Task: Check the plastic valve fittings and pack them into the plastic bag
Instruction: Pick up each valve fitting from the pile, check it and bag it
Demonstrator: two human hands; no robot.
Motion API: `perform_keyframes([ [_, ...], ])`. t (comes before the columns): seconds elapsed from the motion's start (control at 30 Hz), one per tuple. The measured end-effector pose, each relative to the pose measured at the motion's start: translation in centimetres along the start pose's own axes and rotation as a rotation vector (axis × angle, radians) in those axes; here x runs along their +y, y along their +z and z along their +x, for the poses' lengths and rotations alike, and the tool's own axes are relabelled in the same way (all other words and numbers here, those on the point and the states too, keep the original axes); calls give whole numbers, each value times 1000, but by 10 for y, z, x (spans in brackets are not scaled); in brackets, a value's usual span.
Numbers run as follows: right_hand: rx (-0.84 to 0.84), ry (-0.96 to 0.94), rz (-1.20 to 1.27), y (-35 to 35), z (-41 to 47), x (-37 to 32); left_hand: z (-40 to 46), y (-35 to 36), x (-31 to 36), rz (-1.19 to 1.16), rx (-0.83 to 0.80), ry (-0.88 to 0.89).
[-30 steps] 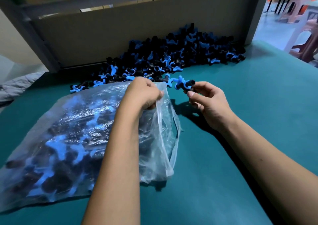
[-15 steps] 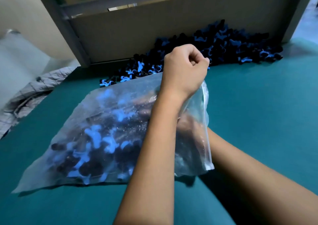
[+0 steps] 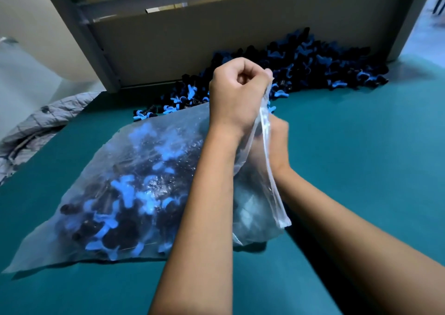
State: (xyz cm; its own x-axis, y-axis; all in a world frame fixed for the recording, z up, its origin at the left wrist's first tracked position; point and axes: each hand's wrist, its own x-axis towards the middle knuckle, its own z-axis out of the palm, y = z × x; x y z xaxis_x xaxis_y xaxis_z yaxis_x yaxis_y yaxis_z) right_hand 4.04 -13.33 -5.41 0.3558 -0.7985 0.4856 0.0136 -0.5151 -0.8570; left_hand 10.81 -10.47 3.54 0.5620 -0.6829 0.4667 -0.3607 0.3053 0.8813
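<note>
A clear plastic bag (image 3: 144, 170) holding several black-and-blue valve fittings lies on the teal table (image 3: 361, 146). My left hand (image 3: 238, 93) grips the upper edge of the bag's mouth in a fist and holds it lifted. At the mouth, my right hand (image 3: 279, 141) is blurred and partly behind the plastic; its fingers are not clear, and I cannot tell whether it holds a fitting. A large loose pile of the same fittings (image 3: 313, 66) lies at the back of the table, just beyond my left hand.
A grey board (image 3: 192, 37) stands upright behind the pile, with a grey metal post (image 3: 91, 37) at its left. A grey quilted cloth (image 3: 36, 124) hangs off the table's left edge. Bare teal tabletop stretches to the right and front.
My right hand carried a fitting from beside the pile into the bag and now sits back at the mouth. My left hand raised the bag's edge higher. The camera view shifted left.
</note>
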Motion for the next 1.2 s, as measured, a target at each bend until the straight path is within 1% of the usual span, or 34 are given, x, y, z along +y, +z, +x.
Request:
perform_keyframes([
  [0.03,144,2,-62,-5,7,4,0,0,-4,30,-15,-26],
  [0.1,456,102,-176,-22,27,21,-4,4,-15,156,-81,-119],
  [0.13,541,191,-216,-32,37,30,-7,7,-22,250,-130,-175],
  [0.17,555,288,-263,-40,47,40,-12,11,-29,356,-188,-226],
  [0.2,487,353,-356,-45,54,48,-16,14,-37,472,-258,-266],
  [0.23,348,365,-504,-47,58,58,-21,17,-45,597,-340,-294],
  [0.27,189,305,-653,-48,60,66,-26,20,-52,718,-419,-313],
  [0.3,50,207,-790,-49,63,71,-30,22,-58,820,-476,-320],
  [0.33,-58,97,-899,-49,66,73,-32,23,-64,885,-501,-322],
  [0.37,-154,16,-969,-48,70,76,-33,24,-69,909,-498,-329],
  [0.4,-251,-12,-1012,-47,74,77,-33,23,-72,908,-478,-338],
  [0.47,-414,40,-1061,-48,81,79,-31,23,-77,886,-444,-347],
  [0.5,-461,83,-1067,-48,82,80,-30,24,-79,871,-434,-341],
  [0.53,-457,104,-1054,-50,83,81,-29,24,-82,843,-414,-336],
  [0.57,-417,113,-1016,-52,81,81,-28,24,-84,796,-376,-334],
  [0.67,-248,45,-826,-63,65,77,-28,27,-87,619,-225,-304],
  [0.73,-126,14,-690,-77,54,75,-28,31,-88,503,-163,-303],
  [0.8,-18,29,-505,-90,41,68,-28,34,-87,318,-119,-390],
  [0.83,7,56,-375,-96,35,65,-28,36,-86,210,-104,-453],
  [0.9,-21,140,-37,-107,21,58,-28,39,-79,32,-128,-590],
  [0.93,-54,196,124,-112,15,56,-28,39,-76,-20,-168,-648],
  [0.97,-80,235,233,-117,10,54,-29,40,-73,-61,-216,-694],
  [1.0,-100,253,285,-122,6,52,-31,41,-70,-100,-257,-724],
  [1.07,-111,255,312,-128,2,51,-36,43,-68,-171,-302,-744],
  [1.2,-24,287,312,-128,1,50,-40,44,-68,-249,-283,-727],
])
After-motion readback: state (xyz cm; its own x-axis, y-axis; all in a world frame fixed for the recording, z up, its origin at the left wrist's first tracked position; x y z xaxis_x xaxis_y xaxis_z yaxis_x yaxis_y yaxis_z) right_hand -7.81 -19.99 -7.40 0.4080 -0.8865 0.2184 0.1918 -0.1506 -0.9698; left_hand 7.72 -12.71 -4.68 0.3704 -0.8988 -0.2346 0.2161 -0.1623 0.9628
